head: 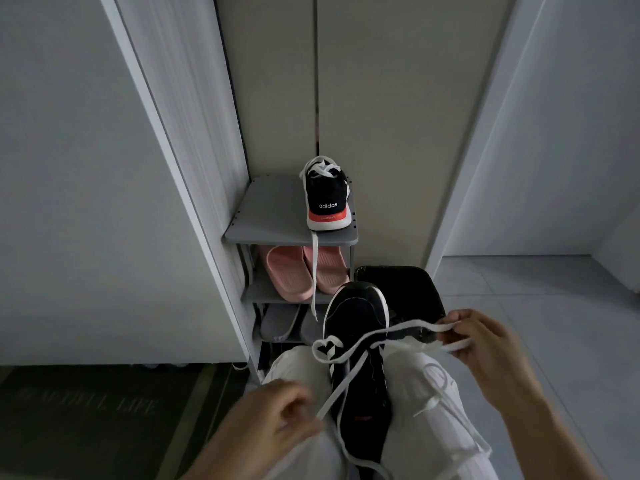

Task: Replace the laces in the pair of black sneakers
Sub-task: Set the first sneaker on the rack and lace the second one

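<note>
Black sneaker lies in the lap of the person, clamped between the two thighs in white trousers. Its long axis runs straight away from the body, with the toe pointing forward to the shoe rack and the heel close to the person. A white lace crosses over the upper of this shoe and goes out to both sides. The left hand is low and near the body, on the left of the heel part, and its curled fingers seem to pinch one end of the lace, though it is blurred. The right hand is further forward and out to the right, about level with the eyelet zone, and pinches the other strand between thumb and fingers. I judge that the lacing of this shoe is only at the beginning, and that the right hand is nearer to the eyelets for the next threading. How many eyelets are already filled I cannot tell. The second sneaker stands on the top shelf of the rack, heel toward the camera, well apart from the hands, with a white lace already in it and one end hanging down over the shelf edge.
</note>
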